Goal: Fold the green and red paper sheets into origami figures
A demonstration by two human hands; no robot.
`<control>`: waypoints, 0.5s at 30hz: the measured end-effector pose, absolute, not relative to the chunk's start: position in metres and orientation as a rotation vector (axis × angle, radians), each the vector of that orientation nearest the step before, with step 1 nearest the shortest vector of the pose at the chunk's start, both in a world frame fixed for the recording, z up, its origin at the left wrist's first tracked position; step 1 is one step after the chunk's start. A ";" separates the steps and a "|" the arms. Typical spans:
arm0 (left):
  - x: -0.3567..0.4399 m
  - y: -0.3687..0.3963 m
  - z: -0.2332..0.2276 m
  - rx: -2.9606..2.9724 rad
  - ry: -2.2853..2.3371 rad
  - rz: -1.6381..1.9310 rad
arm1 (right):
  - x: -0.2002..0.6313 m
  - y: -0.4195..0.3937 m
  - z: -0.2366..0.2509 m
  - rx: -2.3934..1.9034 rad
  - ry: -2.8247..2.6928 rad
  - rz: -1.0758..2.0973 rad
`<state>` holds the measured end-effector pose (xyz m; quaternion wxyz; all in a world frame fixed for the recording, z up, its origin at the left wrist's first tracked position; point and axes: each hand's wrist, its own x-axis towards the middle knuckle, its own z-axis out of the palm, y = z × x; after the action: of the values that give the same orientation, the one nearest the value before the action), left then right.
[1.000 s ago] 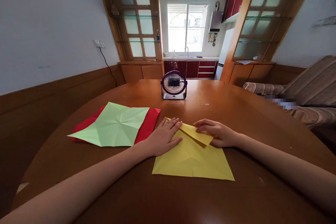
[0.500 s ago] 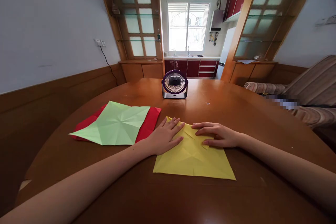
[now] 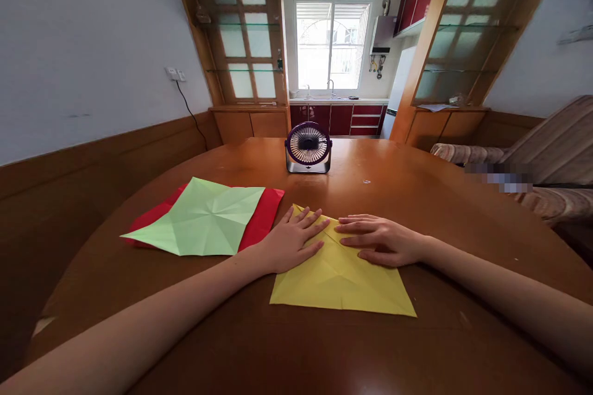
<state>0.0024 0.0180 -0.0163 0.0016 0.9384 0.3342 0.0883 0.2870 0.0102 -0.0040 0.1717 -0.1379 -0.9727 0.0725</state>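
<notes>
Left hand (image 3: 290, 242) and right hand (image 3: 382, 239) both flat, fingers spread, pressing on the far part of the yellow paper (image 3: 340, 278); nothing gripped. Sheet lies flat on the worktop (image 3: 417, 197), creases visible, no finished shape; most folding looks left. Green paper (image 3: 199, 219) on red paper (image 3: 262, 219) lies to the left, untouched.

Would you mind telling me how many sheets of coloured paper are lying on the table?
3. The yellow sheet lies under both hands, the green sheet to its left, and the red sheet beneath the green one. More could be hidden under that stack.
</notes>
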 end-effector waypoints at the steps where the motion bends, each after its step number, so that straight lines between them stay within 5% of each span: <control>1: 0.002 0.018 -0.016 2.944 1.039 0.286 | 0.287 0.010 -0.004 -0.386 -2.755 0.222; 15: 0.004 0.016 -0.011 2.928 1.054 0.186 | 0.286 0.010 -0.003 -0.398 -2.810 0.149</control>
<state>0.0035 0.0160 -0.0109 0.0120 0.9392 0.3379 0.0598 0.2857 0.0096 -0.0031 0.1492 -0.1385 -0.9777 0.0519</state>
